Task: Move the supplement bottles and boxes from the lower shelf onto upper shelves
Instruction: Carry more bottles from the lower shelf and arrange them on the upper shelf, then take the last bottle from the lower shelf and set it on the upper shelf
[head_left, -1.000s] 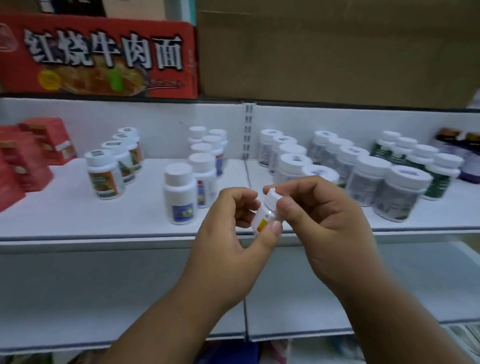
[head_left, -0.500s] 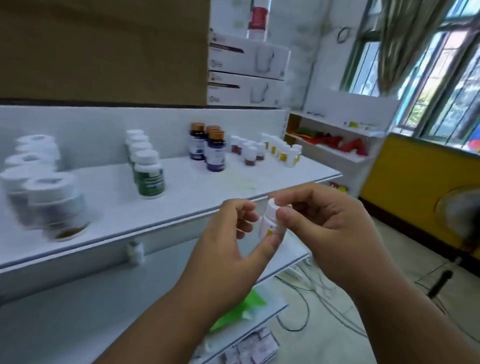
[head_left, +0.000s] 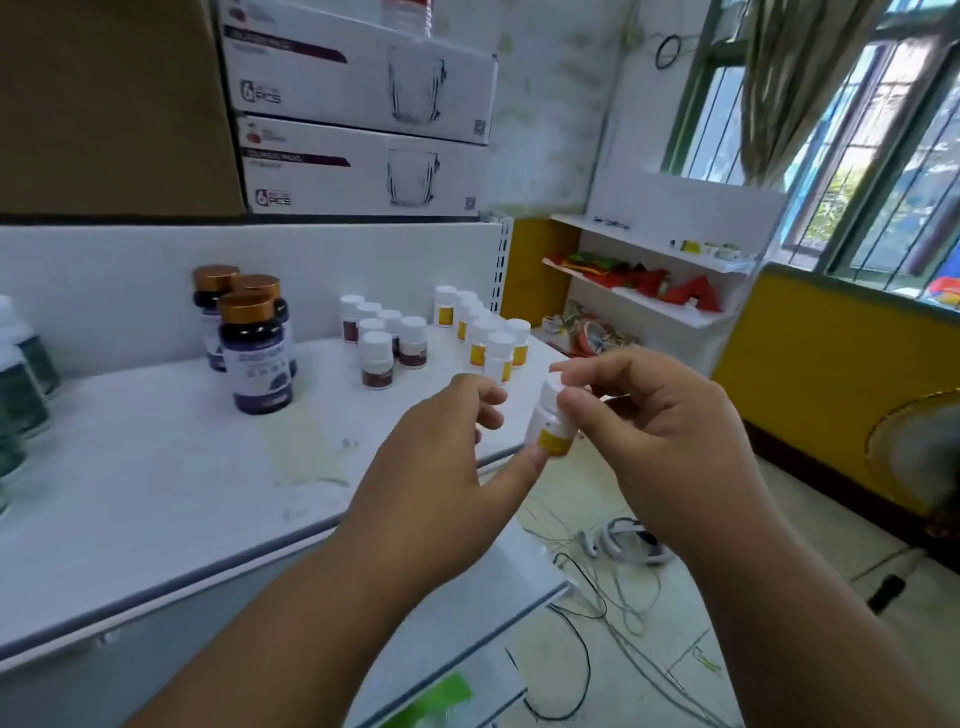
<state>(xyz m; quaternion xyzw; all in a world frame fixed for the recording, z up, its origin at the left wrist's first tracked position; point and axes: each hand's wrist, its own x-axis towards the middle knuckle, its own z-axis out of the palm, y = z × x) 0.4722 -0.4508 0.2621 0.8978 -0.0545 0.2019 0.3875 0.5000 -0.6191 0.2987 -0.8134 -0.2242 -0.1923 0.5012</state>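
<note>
Brown cardboard of a large carton (head_left: 114, 104) fills the upper left of the frame, sitting on top of the shelving unit; just right of it two white boxes (head_left: 358, 114) printed with drinking glasses are stacked one on the other. At the far left edge, green-labelled white bottles (head_left: 21, 374) stand on the white upper shelf (head_left: 156, 467), partly cut off. Further right on the same shelf stand three dark bottles with copper-coloured caps (head_left: 252, 343), close together, then a cluster of small white bottles with dark red labels (head_left: 384, 343), then a cluster of small white bottles with yellow labels (head_left: 483, 332) near the shelf's right end. Centre frame, in front of the shelf edge, the left hand (head_left: 441, 478) has its thumb tip pressed to the base of a small white bottle with a yellow label (head_left: 550, 421) — its fingers are curled behind, and whether they touch the bottle cannot be told. The right hand (head_left: 660, 441) pinches the same bottle at its cap between thumb and forefinger; the bottle is held in the air, slightly tilted, apart from the shelf. Below, a lower shelf (head_left: 498, 587) shows at centre bottom. Right of the hands — loose cables (head_left: 597, 582) on the tiled floor, a yellow wall (head_left: 810, 384), and barred windows (head_left: 883, 156) at upper right.
</note>
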